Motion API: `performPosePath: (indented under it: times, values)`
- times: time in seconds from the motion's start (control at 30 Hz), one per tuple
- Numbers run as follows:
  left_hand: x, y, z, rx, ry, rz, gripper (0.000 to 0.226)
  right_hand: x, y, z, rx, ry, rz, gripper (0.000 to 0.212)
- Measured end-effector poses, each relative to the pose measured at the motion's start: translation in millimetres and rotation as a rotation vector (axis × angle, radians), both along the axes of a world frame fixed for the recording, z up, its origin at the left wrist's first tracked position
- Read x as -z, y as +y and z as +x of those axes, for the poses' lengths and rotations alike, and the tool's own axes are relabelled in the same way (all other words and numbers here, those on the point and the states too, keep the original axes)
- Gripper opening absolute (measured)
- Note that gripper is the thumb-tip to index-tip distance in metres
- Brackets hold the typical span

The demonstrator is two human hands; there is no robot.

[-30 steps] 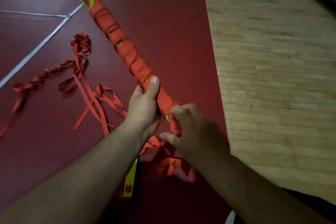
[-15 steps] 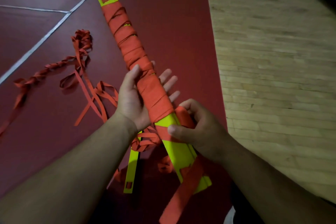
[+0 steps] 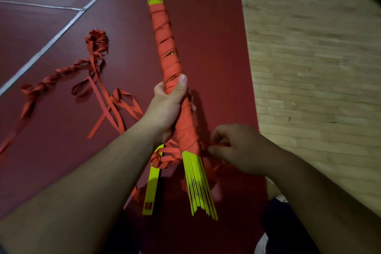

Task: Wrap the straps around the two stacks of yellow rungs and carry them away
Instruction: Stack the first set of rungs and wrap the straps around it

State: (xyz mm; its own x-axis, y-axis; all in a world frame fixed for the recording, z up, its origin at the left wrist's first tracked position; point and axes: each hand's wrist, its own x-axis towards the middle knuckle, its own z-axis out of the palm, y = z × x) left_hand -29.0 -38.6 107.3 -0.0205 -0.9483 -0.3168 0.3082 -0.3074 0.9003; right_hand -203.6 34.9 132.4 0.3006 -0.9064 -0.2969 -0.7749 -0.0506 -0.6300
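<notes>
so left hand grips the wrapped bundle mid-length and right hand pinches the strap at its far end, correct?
No. The head view shows the right hand pinching the strap at the near end of the wrapped bundle, where the wrapping stops; the left hand does grip it mid-length.

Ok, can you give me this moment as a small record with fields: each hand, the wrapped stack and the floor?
left hand: grips the middle of the orange-strap-wrapped stack of thin yellow rungs
right hand: pinches the strap beside the wrap's lower end
stack: held slanted; yellow tips bare at both ends
floor: loose orange fabric straps lie left on dark red mat; flat yellow rung lies under left forearm
</notes>
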Motion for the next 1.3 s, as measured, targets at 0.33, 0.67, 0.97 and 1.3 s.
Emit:
performPosePath:
  times: [0.33,0.67,0.97,1.3]
  values:
    - [1.1,5.0,-7.4,0.039,0.082,0.049,0.059,8.9,7.7,12.7,0.067,-0.099,0.082,0.045]
    - [-8.2,7.6,8.3,0.254,0.679,0.094,0.045,7.3,8.0,10.3,-0.024,-0.63,0.368,0.035]
    - [-10.7,6.4,1.9,0.018,-0.205,-0.158,0.038,3.1,5.8,7.5,-0.053,0.106,0.042,0.05]
    - [-8.2,3.8,-2.3,-0.065,0.1,-0.04,0.061,15.0,7.1,18.7,0.037,0.048,0.006,0.051]
